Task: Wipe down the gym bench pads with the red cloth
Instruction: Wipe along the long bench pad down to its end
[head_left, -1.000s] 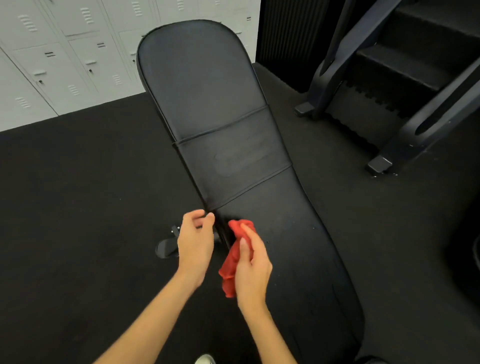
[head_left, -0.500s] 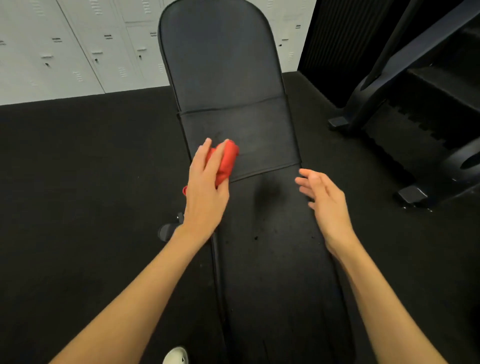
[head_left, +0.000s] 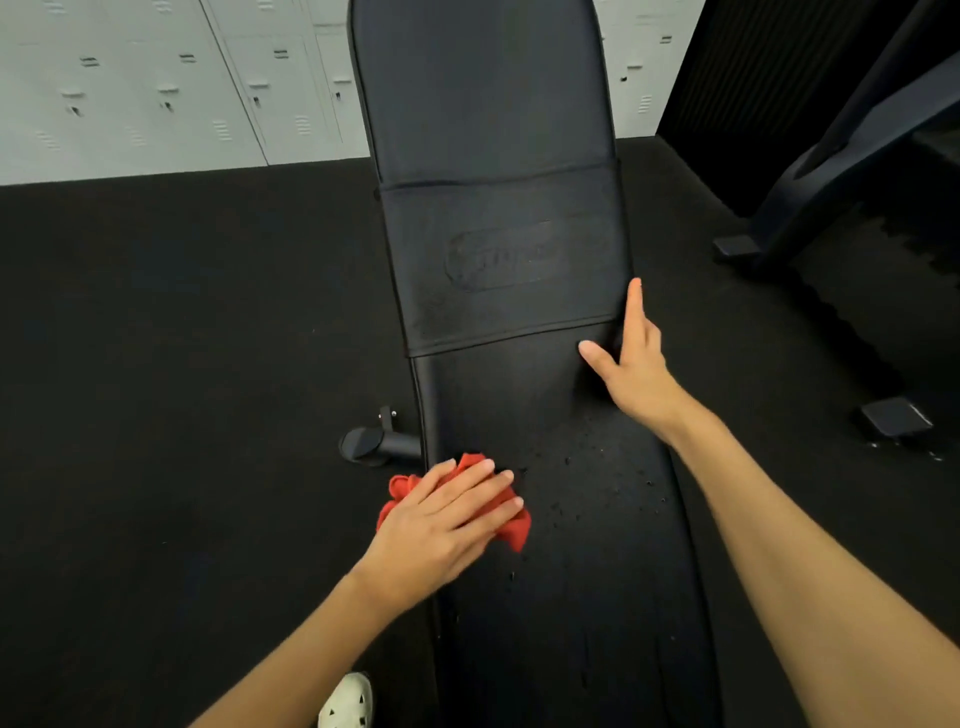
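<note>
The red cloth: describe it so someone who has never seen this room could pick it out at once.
Start from the long black bench running up the middle of the view, with pale lockers behind it. On its near pad, at the left edge, the left hand presses flat on the red cloth, crumpled beside scattered droplets. It is the only bright red thing among black padding and black floor.

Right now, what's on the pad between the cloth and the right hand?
Head view: only bare black pad speckled with small droplets lies between the cloth, under the left hand, and the right hand.
</note>
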